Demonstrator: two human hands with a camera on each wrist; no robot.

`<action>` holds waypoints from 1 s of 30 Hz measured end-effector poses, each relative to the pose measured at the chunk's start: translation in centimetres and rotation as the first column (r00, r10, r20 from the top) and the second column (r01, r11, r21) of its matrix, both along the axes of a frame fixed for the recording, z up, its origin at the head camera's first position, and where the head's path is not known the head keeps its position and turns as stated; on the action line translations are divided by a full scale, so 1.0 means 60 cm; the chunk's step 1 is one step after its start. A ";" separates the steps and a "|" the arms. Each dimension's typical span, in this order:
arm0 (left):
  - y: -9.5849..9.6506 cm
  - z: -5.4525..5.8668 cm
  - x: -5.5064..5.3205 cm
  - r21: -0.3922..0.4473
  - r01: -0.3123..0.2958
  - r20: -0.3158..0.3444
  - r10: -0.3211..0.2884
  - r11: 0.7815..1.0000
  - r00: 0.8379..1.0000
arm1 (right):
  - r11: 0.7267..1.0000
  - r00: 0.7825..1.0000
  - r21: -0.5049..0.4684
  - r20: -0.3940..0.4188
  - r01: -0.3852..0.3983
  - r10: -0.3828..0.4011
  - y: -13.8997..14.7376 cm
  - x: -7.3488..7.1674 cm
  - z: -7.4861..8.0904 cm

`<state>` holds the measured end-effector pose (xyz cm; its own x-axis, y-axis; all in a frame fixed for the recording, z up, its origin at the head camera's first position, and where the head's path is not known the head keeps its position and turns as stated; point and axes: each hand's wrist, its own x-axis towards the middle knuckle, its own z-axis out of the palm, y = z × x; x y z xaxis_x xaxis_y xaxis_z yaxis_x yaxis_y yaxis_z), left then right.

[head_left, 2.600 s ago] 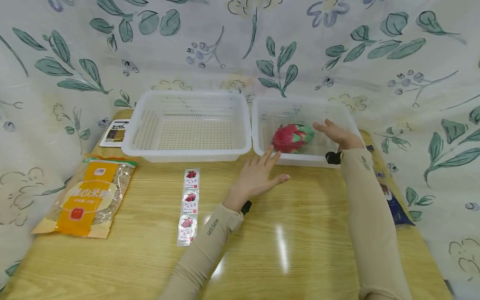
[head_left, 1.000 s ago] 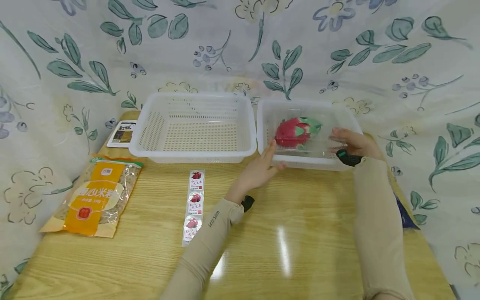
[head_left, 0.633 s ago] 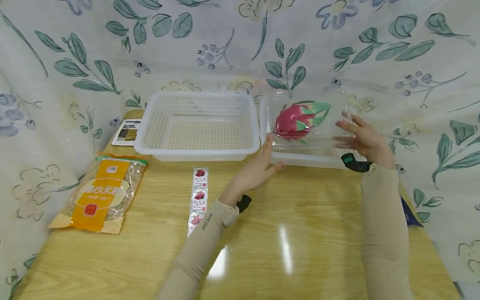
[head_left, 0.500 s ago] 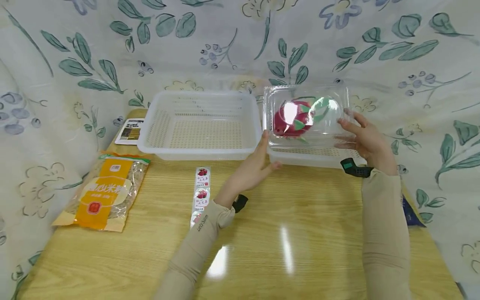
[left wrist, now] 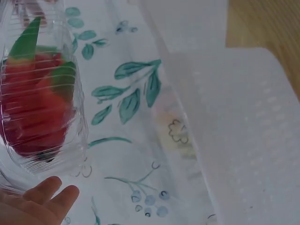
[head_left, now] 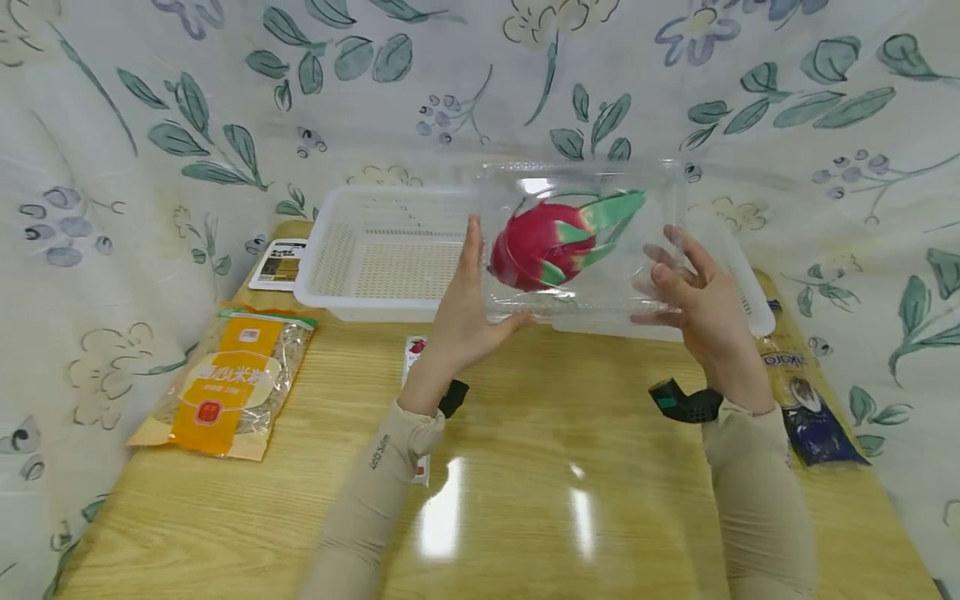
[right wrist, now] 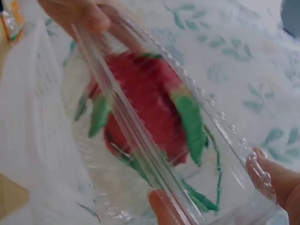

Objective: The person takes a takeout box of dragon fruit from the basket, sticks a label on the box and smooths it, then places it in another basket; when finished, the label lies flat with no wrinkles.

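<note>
A clear plastic fruit box (head_left: 660, 187) is held up, tilted, in front of the two baskets. Inside lies one red dragon fruit (head_left: 542, 246) with green scales, seen through the plastic. My left hand (head_left: 467, 321) holds the box's left end, its fingers along the side and the thumb by the lower edge. At the opposite end my right hand (head_left: 708, 321) grips the box, thumb in front and other fingers partly behind the plastic. In the left wrist view, left fingertips (left wrist: 56, 194) are at the end of the box. The right wrist view shows the fruit blurred.
A white basket (head_left: 330, 271) stands at back left; another white basket (head_left: 750, 292) is partly covered by the box. A strip of dragon fruit stickers (head_left: 414, 350) lies under the left forearm. Around are an orange bag (head_left: 225, 383), a white packet (head_left: 281, 262) and a blue bag (head_left: 821, 429).
The box with the dragon fruit has been lifted out of the right basket and moved up, left and closer. Both hands now hold it, where earlier they were reaching at the basket.
</note>
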<state>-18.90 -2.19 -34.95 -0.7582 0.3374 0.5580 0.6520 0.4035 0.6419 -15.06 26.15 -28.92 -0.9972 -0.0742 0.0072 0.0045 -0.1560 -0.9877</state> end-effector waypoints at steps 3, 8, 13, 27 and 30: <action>-0.026 0.000 0.014 0.003 -0.006 -0.118 0.007 1.000 0.993 | 0.997 0.999 0.072 -0.042 0.028 -0.025 -0.031 0.030 -0.008; -0.063 -0.007 0.045 0.005 0.027 -0.296 -0.024 1.000 0.955 | 0.948 0.992 0.307 -0.122 0.078 -0.042 -0.081 0.077 -0.031; -0.082 -0.013 0.078 -0.006 0.033 -0.402 -0.033 0.999 0.915 | 0.856 0.977 0.499 -0.213 0.135 -0.030 -0.113 0.107 -0.058; -0.090 -0.081 0.154 -0.104 -0.001 -0.202 -0.021 0.995 0.979 | 0.775 0.939 0.626 -0.309 0.083 0.148 -0.108 0.158 -0.160; -0.087 -0.101 0.163 -0.142 0.048 -0.044 -0.054 0.989 0.998 | 0.739 0.966 0.670 -0.227 0.062 0.124 -0.104 0.166 -0.176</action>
<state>-9.12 -7.43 -41.02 -0.7118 0.4526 0.5371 0.7023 0.4528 0.5492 -5.10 19.91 -39.46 -0.9661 -0.1836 0.1815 -0.2534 0.5387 -0.8035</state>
